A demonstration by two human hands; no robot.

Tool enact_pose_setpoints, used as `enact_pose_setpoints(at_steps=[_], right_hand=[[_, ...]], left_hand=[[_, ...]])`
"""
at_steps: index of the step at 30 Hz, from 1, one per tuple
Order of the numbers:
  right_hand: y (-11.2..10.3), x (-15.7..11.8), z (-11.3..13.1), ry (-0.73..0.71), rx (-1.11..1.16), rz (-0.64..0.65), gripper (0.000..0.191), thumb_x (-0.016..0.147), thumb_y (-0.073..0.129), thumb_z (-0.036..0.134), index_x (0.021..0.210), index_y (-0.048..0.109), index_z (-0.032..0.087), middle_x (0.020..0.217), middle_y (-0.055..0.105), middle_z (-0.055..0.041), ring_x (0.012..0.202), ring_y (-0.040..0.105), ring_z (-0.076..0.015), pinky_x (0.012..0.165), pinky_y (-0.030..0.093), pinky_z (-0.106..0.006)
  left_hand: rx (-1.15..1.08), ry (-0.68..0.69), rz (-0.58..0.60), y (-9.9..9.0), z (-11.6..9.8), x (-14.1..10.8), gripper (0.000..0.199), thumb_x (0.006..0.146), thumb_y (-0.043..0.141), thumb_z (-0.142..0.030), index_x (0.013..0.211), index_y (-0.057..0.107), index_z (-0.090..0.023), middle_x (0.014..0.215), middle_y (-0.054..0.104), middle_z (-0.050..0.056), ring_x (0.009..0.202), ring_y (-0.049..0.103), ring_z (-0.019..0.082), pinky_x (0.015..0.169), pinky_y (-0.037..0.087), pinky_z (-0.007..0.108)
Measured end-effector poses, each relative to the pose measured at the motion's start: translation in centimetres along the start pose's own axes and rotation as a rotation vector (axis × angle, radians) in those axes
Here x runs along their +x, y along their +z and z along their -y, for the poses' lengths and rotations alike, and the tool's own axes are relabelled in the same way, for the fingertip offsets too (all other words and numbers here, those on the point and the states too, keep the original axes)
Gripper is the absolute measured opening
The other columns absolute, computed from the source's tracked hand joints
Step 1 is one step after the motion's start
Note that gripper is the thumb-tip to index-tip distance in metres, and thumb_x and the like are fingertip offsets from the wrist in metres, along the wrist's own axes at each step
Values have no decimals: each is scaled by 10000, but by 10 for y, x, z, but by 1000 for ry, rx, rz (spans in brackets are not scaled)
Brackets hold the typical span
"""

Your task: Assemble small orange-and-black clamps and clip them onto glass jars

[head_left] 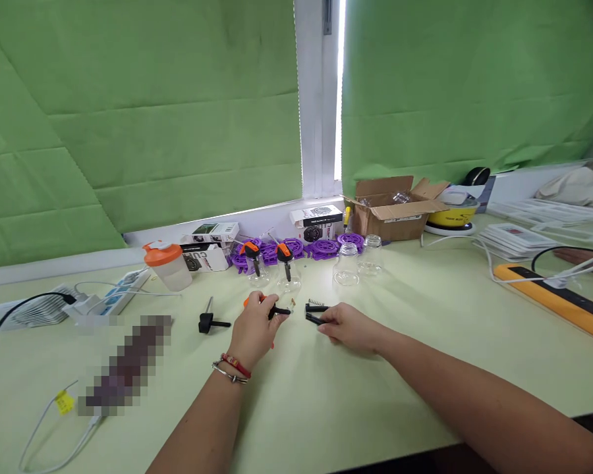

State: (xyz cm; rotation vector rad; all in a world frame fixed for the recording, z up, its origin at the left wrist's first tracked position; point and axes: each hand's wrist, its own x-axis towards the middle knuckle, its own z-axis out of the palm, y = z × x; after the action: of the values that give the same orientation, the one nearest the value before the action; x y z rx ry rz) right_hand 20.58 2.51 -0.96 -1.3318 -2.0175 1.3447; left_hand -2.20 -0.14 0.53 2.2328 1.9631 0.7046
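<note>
My left hand (254, 326), wearing a red bracelet and a metal one, is closed around an orange-and-black trigger head (278, 311). Its fingers hide most of that piece. Between finger and thumb my right hand (348, 327) grips a slim black plastic part (316, 318). Just beyond this lie another black part (317, 307) and a small coil spring (316, 302). Behind the hands stand two clear bottles, one (288, 280) and its neighbour (257, 275), with orange-and-black trigger heads. Farther right are two clear bottles without heads (346, 266), (372, 253). A black piece with a thin rod (207, 321) lies left.
Purple plastic pieces (325, 249), printed boxes (321, 230) and an open cardboard box (395, 217) line the back. An orange-lidded shaker (170, 266) and a power strip (126, 289) stand left. A long orange-and-black object (558, 303) lies right among cables.
</note>
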Motion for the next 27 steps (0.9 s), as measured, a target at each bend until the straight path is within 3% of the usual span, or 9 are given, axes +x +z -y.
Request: enact_pose_setpoints(at_steps=[2, 4, 9, 15, 19, 21, 24, 27], right_hand=[[-12, -3, -9, 29, -41, -16, 217, 775, 591, 312, 933, 602, 163, 586, 582, 22, 510, 440, -95, 519, 328, -224], [-20, -4, -13, 56, -72, -5, 287, 765, 606, 315, 1012, 578, 171, 611, 598, 17, 520, 458, -103, 515, 333, -222], [-23, 1, -7, 8, -196, -130, 183, 740, 608, 331, 774, 647, 156, 690, 584, -16, 588, 469, -110, 522, 332, -220], [-19, 6, -7, -49, -252, -237, 241, 756, 555, 372, 718, 675, 167, 643, 576, -11, 563, 452, -114, 504, 311, -231], [-20, 6, -7, -63, -280, -256, 273, 755, 551, 408, 700, 677, 173, 627, 577, -9, 552, 451, -116, 507, 311, -237], [-21, 7, -8, -65, -269, -257, 287, 757, 544, 420, 696, 676, 173, 619, 572, -5, 556, 452, -117, 513, 315, -237], [-22, 8, -10, -58, -228, -254, 313, 755, 537, 439, 676, 668, 165, 582, 526, 7, 542, 422, -110, 501, 301, -233], [-22, 9, -12, -43, -164, -242, 330, 749, 538, 455, 653, 645, 158, 546, 459, 25, 515, 369, -98, 474, 268, -228]], left_hand=[[66, -14, 72, -1, -3, -2, 314, 828, 498, -437, 1071, 593, -261, 1036, 507, 53, 710, 575, 169, 564, 417, 278], [133, -12, 141, -1, -6, -3, 312, 807, 523, -443, 1039, 618, -259, 975, 523, 48, 697, 574, 176, 557, 398, 275], [248, -48, 223, -2, -11, -6, 295, 761, 568, -455, 933, 666, -235, 905, 536, 65, 680, 578, 210, 552, 386, 288], [302, -56, 206, -4, -18, -8, 338, 717, 611, -505, 836, 671, -195, 854, 554, 97, 735, 569, 258, 588, 408, 326], [333, 104, 47, -2, -28, -10, 399, 614, 726, -508, 850, 664, -192, 898, 579, 120, 950, 511, 331, 732, 415, 405], [325, 227, -19, 3, -35, -10, 419, 639, 730, -479, 944, 650, -203, 986, 588, 118, 1007, 490, 321, 812, 390, 428], [292, 378, 6, 15, -47, -10, 268, 762, 654, -349, 984, 629, -201, 1008, 606, 94, 1002, 499, 276, 845, 369, 409], [302, 426, 76, 28, -54, -8, 105, 838, 540, -231, 842, 631, -179, 862, 618, 72, 870, 526, 236, 784, 371, 380]])
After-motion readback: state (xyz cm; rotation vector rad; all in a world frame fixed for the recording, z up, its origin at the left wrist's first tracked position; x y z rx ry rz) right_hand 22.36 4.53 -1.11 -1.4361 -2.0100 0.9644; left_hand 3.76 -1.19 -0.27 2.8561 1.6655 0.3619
